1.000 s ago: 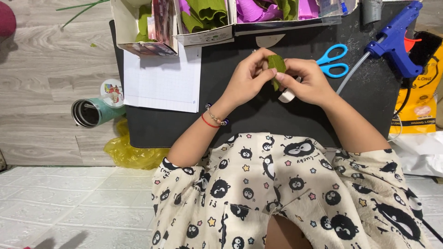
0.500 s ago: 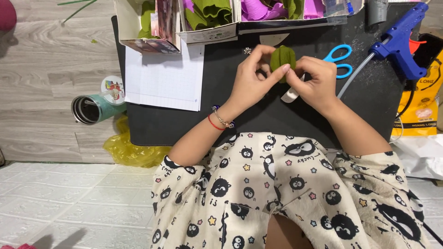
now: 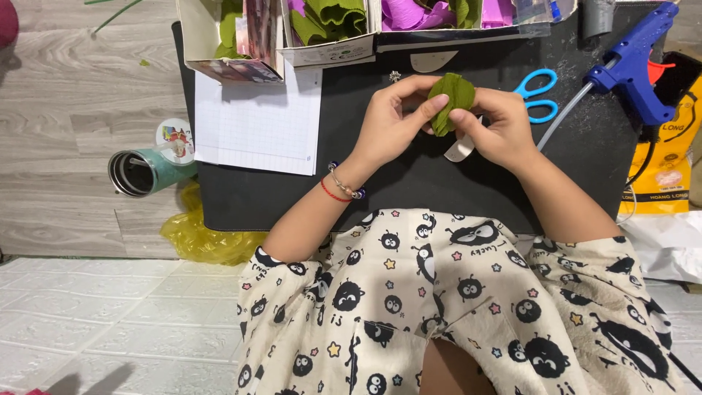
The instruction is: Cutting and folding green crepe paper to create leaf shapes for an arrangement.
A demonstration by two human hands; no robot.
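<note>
Both of my hands pinch a small piece of green crepe paper (image 3: 452,99) above a black mat (image 3: 380,183). My left hand (image 3: 395,121) grips its left edge with thumb and forefinger. My right hand (image 3: 497,128) holds its right side and also carries a small white paper cut-out (image 3: 461,150) under the fingers. My left wrist wears a red and beaded bracelet (image 3: 338,189).
Blue scissors (image 3: 537,95) lie right of my hands. A blue glue gun (image 3: 632,62) rests at the mat's right edge. Grid paper (image 3: 256,124) lies on the left. Boxes of green and purple crepe paper (image 3: 329,22) line the far edge. A teal tumbler (image 3: 142,170) lies on the floor.
The green paper has been spread wider between my fingers and shows a broader face. My hands sit slightly lower and more to the left in view.
</note>
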